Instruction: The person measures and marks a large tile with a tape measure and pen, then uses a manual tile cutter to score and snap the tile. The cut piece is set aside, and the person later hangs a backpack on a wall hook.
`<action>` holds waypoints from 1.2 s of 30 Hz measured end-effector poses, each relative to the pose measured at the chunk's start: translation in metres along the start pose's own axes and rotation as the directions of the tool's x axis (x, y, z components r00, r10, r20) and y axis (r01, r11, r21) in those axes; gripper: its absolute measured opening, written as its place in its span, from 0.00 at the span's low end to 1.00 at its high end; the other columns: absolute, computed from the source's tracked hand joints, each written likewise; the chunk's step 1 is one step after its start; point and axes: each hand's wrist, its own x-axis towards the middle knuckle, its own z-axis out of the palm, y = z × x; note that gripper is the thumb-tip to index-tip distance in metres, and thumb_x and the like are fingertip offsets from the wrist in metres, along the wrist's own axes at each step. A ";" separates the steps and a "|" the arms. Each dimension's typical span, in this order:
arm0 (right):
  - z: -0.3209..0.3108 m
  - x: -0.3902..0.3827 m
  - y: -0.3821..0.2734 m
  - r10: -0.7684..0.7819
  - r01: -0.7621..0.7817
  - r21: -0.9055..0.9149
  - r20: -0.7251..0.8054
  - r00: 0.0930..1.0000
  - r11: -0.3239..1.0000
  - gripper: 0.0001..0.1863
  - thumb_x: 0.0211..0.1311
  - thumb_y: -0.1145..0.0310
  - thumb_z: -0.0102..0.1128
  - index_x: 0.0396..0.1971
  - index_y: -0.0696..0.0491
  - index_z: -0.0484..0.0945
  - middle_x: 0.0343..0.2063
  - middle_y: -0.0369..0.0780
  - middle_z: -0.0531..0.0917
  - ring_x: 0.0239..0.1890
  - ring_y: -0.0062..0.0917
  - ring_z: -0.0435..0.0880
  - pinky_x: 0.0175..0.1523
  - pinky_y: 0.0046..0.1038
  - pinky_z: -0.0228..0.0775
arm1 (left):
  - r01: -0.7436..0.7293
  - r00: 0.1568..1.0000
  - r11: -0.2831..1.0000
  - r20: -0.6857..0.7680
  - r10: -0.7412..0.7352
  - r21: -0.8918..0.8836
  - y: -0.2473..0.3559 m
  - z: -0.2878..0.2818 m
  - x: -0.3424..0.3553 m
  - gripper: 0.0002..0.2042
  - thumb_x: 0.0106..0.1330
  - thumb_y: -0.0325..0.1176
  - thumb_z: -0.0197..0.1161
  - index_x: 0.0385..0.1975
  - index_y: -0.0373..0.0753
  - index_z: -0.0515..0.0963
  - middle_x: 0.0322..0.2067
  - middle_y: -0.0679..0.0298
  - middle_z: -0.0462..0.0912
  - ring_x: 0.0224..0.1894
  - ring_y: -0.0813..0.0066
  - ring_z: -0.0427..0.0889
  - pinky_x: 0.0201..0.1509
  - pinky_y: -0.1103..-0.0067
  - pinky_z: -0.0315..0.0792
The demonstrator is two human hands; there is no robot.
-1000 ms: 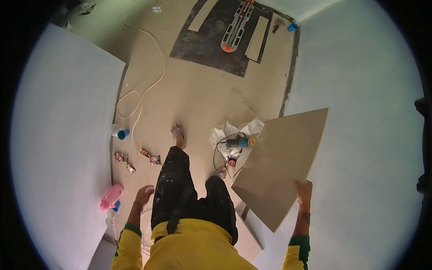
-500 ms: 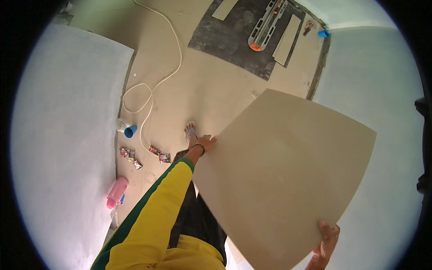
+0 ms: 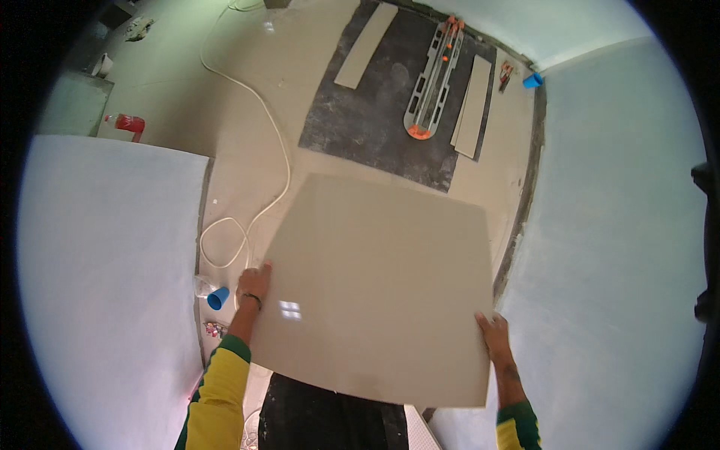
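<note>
A large square beige floor tile [image 3: 382, 285] with a glossy face spans the space between my arms and hides much of the floor. My left hand [image 3: 253, 282] grips its left edge, and my right hand [image 3: 493, 336] grips its right edge, fingers curling out of sight beneath. Beyond the tile, a dark mat [image 3: 360, 112] lies on the floor. A long tile cutter [image 3: 433, 82] with orange ends rests on that mat, between a tile strip [image 3: 366, 46] on the left and overlapping tile strips [image 3: 472, 109] on the right.
A white cable [image 3: 279, 135] loops along the floor at left. Near the left wall [image 3: 112, 247] lies a blue cup [image 3: 217, 298]. A second blue cup [image 3: 532, 80] and a reddish hand tool [image 3: 505, 75] sit by the right wall [image 3: 607, 225]. A red-filled bottle [image 3: 127, 122] stands far left.
The tile has swung left and levelled out between both hands. My left hand now grips its left edge instead of reaching beside a corner. My view has shifted toward the mat.
</note>
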 end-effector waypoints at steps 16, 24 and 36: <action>0.097 0.307 0.045 -0.126 0.124 -0.185 0.001 0.992 0.975 0.27 0.68 0.50 0.61 0.37 0.66 0.80 0.29 0.42 0.84 0.30 0.24 0.80 0.39 0.29 0.73 | 0.103 0.991 0.992 -0.077 -0.108 -0.073 0.132 0.022 0.181 0.43 0.60 0.70 0.55 0.55 0.29 0.77 0.57 0.44 0.78 0.62 0.52 0.76 0.65 0.63 0.68; 0.088 0.315 0.031 -0.120 0.128 -0.101 0.078 0.990 0.987 0.27 0.70 0.50 0.60 0.41 0.64 0.79 0.31 0.39 0.84 0.32 0.23 0.79 0.41 0.27 0.74 | 0.024 0.999 0.991 0.045 -0.019 -0.131 0.159 0.004 0.206 0.38 0.60 0.67 0.58 0.46 0.31 0.82 0.46 0.48 0.85 0.46 0.57 0.85 0.52 0.65 0.77; 0.094 0.341 0.080 -0.142 0.129 0.092 0.160 0.977 0.987 0.26 0.73 0.52 0.54 0.49 0.64 0.78 0.44 0.45 0.83 0.44 0.28 0.80 0.51 0.30 0.73 | 0.481 0.862 -0.356 0.358 0.360 -0.801 0.000 0.042 0.039 0.50 0.62 0.77 0.42 0.69 0.35 0.60 0.67 0.47 0.66 0.71 0.51 0.61 0.73 0.49 0.50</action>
